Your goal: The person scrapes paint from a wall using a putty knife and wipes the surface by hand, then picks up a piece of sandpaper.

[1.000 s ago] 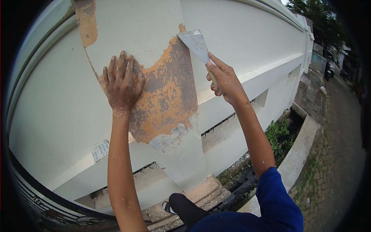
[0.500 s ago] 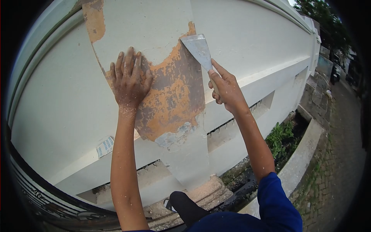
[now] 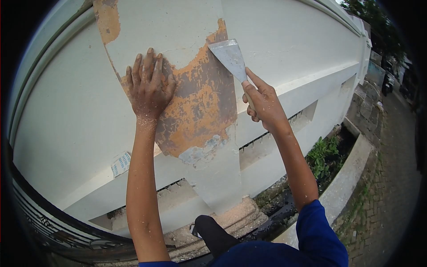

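Note:
My right hand (image 3: 265, 103) grips the handle of a paint scraper (image 3: 231, 58), its wide metal blade at the right side of a peeled patch (image 3: 200, 102). The patch shows orange and grey under the white paint, with a pale bluish area low down. My left hand (image 3: 150, 86) lies flat against the wall pillar at the patch's left side, fingers spread upward and holding nothing. Pale flecks dot the left wrist and forearm. A smaller orange patch (image 3: 108, 22) shows higher up on the left.
White wall (image 3: 284, 49) runs both ways, with slotted openings below. A printed paper piece (image 3: 120, 164) rests on the ledge at left. Black metal railing (image 3: 58, 231) stands lower left. Green plants (image 3: 323, 156) grow in a trough at right, beside a paved lane (image 3: 396, 187).
The bare orange strip above the scraper blade reaches slightly higher and wider. The view has shifted a little; my left hand stays on the wall and the scraper stays in my right hand.

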Action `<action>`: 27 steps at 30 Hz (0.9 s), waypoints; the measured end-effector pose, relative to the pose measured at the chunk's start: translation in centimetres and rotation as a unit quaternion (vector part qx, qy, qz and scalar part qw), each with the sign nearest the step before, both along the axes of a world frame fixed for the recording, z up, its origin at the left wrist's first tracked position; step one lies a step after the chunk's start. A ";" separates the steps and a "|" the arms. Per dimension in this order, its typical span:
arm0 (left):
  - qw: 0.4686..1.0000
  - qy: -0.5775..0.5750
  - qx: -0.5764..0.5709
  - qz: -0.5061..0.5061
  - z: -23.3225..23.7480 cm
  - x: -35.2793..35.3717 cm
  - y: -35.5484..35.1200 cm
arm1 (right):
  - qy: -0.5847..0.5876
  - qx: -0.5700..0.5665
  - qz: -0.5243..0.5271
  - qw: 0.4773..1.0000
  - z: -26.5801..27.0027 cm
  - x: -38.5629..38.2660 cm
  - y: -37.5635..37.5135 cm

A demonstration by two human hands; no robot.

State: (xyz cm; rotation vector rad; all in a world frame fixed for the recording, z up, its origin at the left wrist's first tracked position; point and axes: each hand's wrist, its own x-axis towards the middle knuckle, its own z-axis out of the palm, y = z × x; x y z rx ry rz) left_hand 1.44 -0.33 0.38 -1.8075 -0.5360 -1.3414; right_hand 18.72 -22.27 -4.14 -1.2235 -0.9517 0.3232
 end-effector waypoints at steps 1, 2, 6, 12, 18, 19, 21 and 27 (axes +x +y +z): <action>1.000 -0.002 0.001 -0.002 0.0 0.0 0.0 | 0.002 0.006 0.003 1.000 0.2 0.1 0.2; 1.000 -0.001 0.002 -0.004 -0.1 0.0 0.0 | 0.007 0.012 0.006 1.000 0.6 0.3 0.7; 1.000 -0.002 0.004 -0.005 -0.1 0.2 0.0 | 0.019 0.017 -0.004 1.000 1.0 -0.2 0.8; 1.000 -0.003 0.004 0.000 0.0 0.0 0.1 | 0.037 0.005 0.019 0.999 0.4 0.1 1.0; 1.000 -0.001 0.009 0.002 -0.1 0.0 0.2 | 0.024 0.004 0.013 1.000 -0.7 -0.2 0.5; 1.000 -0.002 0.005 0.002 -0.1 0.0 0.1 | 0.028 0.008 0.017 0.999 -0.4 -0.1 0.8; 1.000 -0.002 0.005 0.000 0.0 0.1 0.1 | 0.044 0.013 0.023 0.999 0.2 0.1 1.3; 1.000 -0.002 0.009 -0.006 -0.1 0.0 0.1 | 0.025 0.019 0.027 0.999 -1.1 -0.1 1.0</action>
